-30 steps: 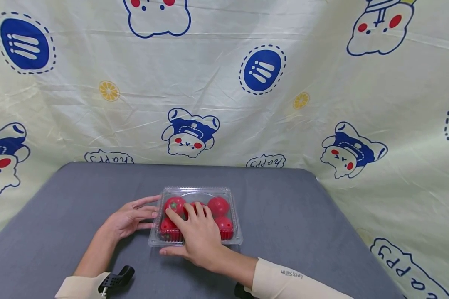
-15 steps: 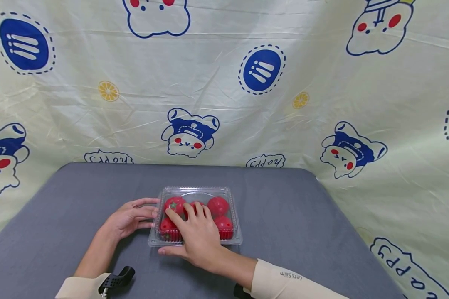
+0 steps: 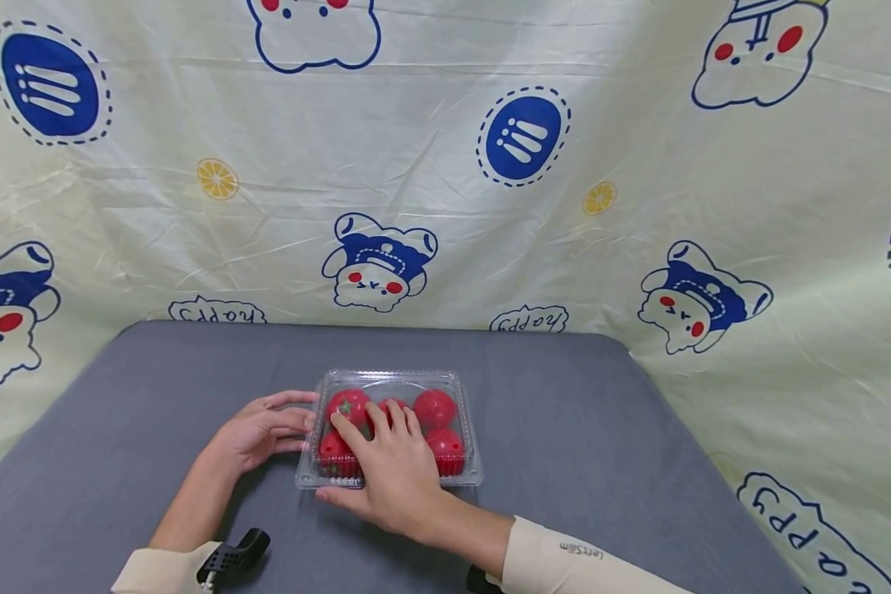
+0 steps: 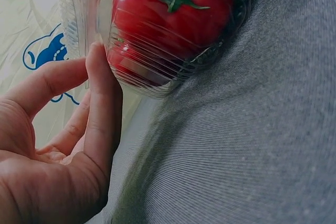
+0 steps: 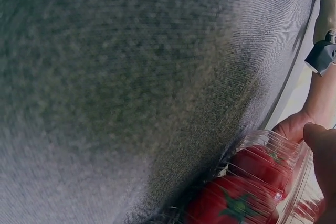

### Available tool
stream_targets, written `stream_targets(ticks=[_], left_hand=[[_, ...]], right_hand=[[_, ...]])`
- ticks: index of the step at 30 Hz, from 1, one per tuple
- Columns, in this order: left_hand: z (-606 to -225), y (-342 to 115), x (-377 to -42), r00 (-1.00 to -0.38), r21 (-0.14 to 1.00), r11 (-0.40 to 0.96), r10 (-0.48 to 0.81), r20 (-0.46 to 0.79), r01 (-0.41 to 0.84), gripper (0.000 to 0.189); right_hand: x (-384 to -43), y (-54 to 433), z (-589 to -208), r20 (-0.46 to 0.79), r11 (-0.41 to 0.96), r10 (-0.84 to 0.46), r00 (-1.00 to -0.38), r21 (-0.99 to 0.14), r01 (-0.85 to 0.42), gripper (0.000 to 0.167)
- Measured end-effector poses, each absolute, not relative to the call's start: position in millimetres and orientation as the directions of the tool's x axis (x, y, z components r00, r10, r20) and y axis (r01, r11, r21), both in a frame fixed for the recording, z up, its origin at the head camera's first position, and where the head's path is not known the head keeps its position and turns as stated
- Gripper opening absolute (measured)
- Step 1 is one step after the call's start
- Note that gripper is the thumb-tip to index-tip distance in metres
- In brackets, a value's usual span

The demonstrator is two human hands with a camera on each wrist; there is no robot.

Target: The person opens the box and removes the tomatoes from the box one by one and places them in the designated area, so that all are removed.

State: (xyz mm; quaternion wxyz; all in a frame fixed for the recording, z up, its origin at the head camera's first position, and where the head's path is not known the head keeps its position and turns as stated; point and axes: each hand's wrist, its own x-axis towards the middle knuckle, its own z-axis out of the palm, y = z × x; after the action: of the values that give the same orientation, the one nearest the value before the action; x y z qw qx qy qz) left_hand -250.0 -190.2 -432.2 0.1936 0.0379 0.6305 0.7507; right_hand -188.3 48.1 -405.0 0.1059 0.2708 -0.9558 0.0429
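A clear plastic clamshell box [image 3: 464,429] full of red tomatoes [image 3: 435,410] sits on the grey table. Its lid lies over the tomatoes. At the box's left side, my left hand [image 3: 256,433] touches the rim with extended fingertips; the left wrist view shows fingertips right at the clear edge, beside a tomato [image 4: 173,19] with a green stem. My right hand [image 3: 401,478] rests over the lid, fingers spread across the top and thumb along the front rim. It hides part of the middle tomatoes. In the right wrist view, its thumb [image 5: 321,140] is near the rim.
A grey cloth-covered table [image 3: 579,445] spreads around the box. Behind it hangs a pale printed curtain [image 3: 445,165] with cartoon bears. A black wrist device [image 3: 238,551] is on the left forearm, above a beige sleeve [image 3: 163,569].
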Motion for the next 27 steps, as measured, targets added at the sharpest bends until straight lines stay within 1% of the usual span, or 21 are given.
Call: stream_targets(ticks=[7, 22, 27], left_hand=[[-429.7, -189.7, -249.0, -0.922, 0.961, -0.13, 0.338, -0.188, -0.244, 0.034], [-424.7, -187.0, -247.5, -0.934, 0.965, -0.112, 0.302, -0.194, -0.236, 0.043], [-423.9, -186.5, -247.1, -0.938, 0.969, -0.094, 0.288, -0.192, -0.227, 0.043]], right_hand=[[-187.4, 49.9, -404.7, 0.218, 0.839, -0.526, -0.822, -0.027, -0.543, 0.087], [-187.7, 50.0, -402.5, 0.164, 0.846, -0.519, -0.839, -0.039, -0.532, 0.086], [-187.7, 49.7, -402.4, 0.16, 0.843, -0.526, -0.835, -0.033, -0.537, 0.086]])
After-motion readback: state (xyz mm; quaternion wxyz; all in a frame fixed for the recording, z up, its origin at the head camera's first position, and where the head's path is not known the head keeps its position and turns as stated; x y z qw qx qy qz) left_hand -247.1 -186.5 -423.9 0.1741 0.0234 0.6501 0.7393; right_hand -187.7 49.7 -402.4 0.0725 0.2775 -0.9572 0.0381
